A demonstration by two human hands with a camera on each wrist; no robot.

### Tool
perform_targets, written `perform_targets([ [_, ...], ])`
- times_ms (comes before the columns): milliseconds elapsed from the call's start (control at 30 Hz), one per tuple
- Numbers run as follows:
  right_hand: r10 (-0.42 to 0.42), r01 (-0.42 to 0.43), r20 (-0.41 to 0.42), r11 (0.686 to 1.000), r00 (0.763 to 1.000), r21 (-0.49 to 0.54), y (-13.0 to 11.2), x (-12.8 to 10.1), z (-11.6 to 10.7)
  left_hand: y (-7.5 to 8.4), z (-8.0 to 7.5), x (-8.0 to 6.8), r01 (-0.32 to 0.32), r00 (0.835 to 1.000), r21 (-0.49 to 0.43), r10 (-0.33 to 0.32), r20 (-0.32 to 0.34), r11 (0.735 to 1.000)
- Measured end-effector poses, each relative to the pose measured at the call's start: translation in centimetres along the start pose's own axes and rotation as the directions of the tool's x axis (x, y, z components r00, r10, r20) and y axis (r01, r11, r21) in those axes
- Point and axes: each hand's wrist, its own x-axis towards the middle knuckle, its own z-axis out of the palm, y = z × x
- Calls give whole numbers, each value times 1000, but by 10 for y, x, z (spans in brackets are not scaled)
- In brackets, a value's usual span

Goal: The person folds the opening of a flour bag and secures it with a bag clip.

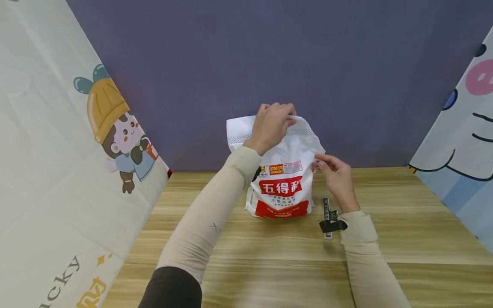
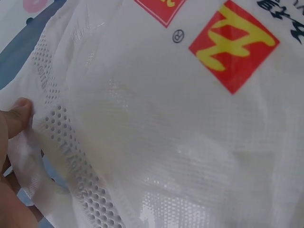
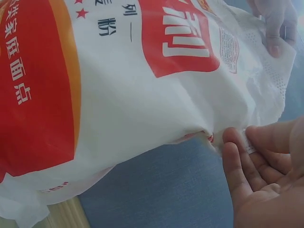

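A white plastic flour bag [image 1: 283,188] with red printed panels stands on the wooden table. My left hand [image 1: 271,124] grips its top edge, above the dotted seal band; in the left wrist view the thumb of that left hand [image 2: 16,118] presses on the white plastic beside an opening in the band. At the bag's upper right side, my right hand [image 1: 339,177] pinches the side edge between thumb and fingers. The right wrist view shows the right hand [image 3: 266,166] at this edge, with the bag [image 3: 142,109] stretching up toward the left hand [image 3: 275,21].
A black-and-white patterned strip [image 1: 327,214] shows beside the right wrist, with a black strap [image 1: 333,226] across it. Behind the bag rises a grey-blue panel [image 1: 250,55]. Cartoon-printed sheets [image 1: 46,128] flank the wooden table [image 1: 285,265] at left and right.
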Motion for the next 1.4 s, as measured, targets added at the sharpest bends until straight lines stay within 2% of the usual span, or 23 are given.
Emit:
perform_targets([
  [233, 0, -1, -70, 1000, 998, -23, 2, 2, 2, 0, -1, 0, -29, 1000, -17, 29, -12, 999],
  [433, 3, -1, -135, 1000, 991, 9, 2, 5, 4, 0, -2, 0, -47, 999, -45, 47, -8, 998],
  [700, -10, 28, -158, 993, 987, 112, 3, 7, 6, 4, -3, -2, -89, 996, -48, 87, -29, 995],
  [933, -8, 14, -158, 999, 987, 39, 1, 6, 6, 5, -3, -3, -129, 991, -28, 128, -49, 991],
  [1167, -29, 33, -170, 999, 985, 20, 4, 6, 6, 3, -4, -6, -118, 992, -29, 117, -39, 993],
  [1400, -59, 52, -184, 998, 981, -46, 7, 4, 7, 1, -1, -9, -122, 992, -40, 120, -45, 992],
])
